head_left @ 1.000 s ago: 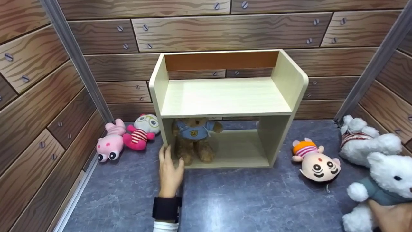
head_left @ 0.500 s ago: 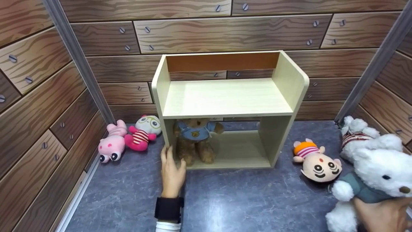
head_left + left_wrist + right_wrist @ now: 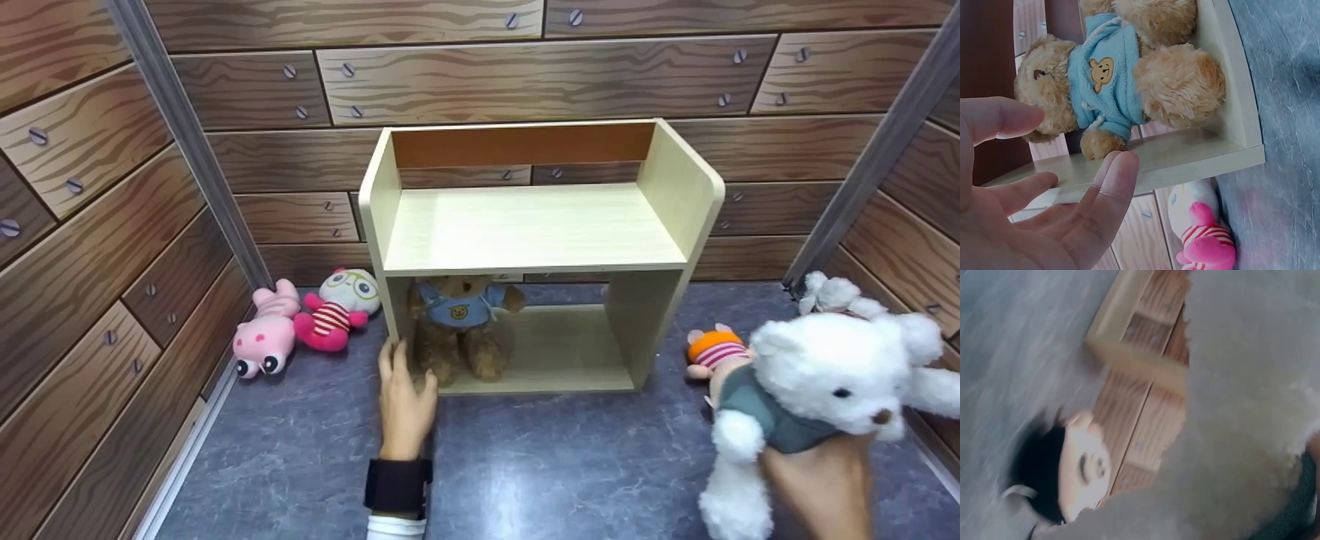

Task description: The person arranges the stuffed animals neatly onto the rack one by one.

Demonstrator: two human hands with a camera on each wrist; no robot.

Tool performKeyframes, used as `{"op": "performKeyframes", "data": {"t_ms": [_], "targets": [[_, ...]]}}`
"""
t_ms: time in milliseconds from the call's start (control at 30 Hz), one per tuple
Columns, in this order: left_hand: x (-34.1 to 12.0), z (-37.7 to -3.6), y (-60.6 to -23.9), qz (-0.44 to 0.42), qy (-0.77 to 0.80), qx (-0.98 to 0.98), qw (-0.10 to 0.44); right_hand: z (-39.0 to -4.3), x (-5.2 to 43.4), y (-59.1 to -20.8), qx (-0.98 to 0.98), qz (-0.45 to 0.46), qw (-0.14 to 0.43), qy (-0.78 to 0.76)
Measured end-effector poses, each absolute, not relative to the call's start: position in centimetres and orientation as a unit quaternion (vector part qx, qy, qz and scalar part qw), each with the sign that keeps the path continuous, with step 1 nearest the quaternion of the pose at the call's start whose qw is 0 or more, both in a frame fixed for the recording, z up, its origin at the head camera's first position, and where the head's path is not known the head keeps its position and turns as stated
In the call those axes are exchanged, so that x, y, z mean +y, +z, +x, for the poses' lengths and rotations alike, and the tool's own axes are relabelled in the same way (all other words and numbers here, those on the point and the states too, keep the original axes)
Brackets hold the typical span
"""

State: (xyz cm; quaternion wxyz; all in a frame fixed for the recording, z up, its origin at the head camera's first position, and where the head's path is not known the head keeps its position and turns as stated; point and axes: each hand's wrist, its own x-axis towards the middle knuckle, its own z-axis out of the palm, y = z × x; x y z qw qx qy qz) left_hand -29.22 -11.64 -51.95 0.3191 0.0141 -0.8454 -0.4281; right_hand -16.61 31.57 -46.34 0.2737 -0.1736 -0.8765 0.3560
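My right hand grips a white teddy bear in a grey-green shirt around its lower body, off to the right of a pale two-tier wooden shelf. White fur fills much of the blurred right wrist view. A brown teddy bear in a blue hoodie sits at the left of the lower tier. By the shelf's left side panel is my left hand, fingers loosely bent and holding nothing. The left wrist view has its fingertips close to the panel edge; contact is unclear.
Left of the shelf lie a pink plush toy and a panda-like plush in red stripes. On the right, a doll in an orange-and-striped outfit and another white plush are partly hidden. Wood-patterned walls enclose the area.
The right hand has carried the white teddy bear leftward and upward from the right edge, now covering the doll's head. The left hand stays by the side panel; the view has shifted slightly.
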Motion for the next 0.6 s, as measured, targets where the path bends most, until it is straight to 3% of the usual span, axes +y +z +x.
{"op": "performKeyframes", "data": {"t_ms": [167, 600], "targets": [[-11.9, -29.3, -52.0, 0.012, -0.427, -0.845, 0.323, -17.3, 28.2, -46.3, -0.894, -0.142, 0.253, 0.342], [-11.5, -29.3, -51.9, 0.017, -0.435, -0.842, 0.320, -20.2, 21.4, -47.3, -0.897, -0.071, 0.281, 0.334]]}}
